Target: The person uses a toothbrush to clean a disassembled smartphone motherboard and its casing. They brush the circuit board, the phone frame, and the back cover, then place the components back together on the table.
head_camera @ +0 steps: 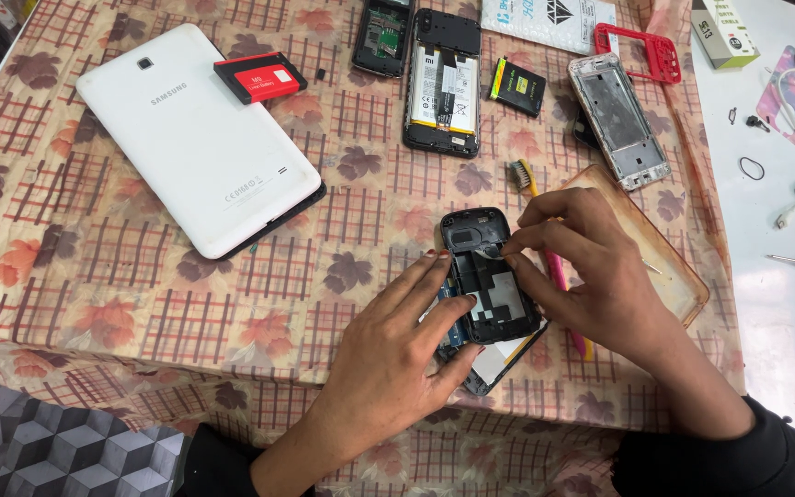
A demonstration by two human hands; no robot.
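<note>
My left hand [388,354] lies flat and loose along the left edge of the small black opened phone body [488,276], fingers spread against its side and gripping nothing, just pressing it steady on the floral checked tablecloth [140,294]. My right hand [591,267] comes in from the right, thumb and forefinger pinched together on a small pale strip [489,250] inside the upper half of that phone. The phone rests near the table's front edge, on top of a white flat panel [499,364] that peeks out below it. A pink-handled toothbrush [531,184] runs beneath my right hand, over a clear brownish plastic tray [674,267]. Far left sits a white tablet lying face down [200,138] with a red battery [259,77] on its corner; farther back lies a larger open phone showing its battery [443,83], and to the right a silver phone frame [618,120].
</note>
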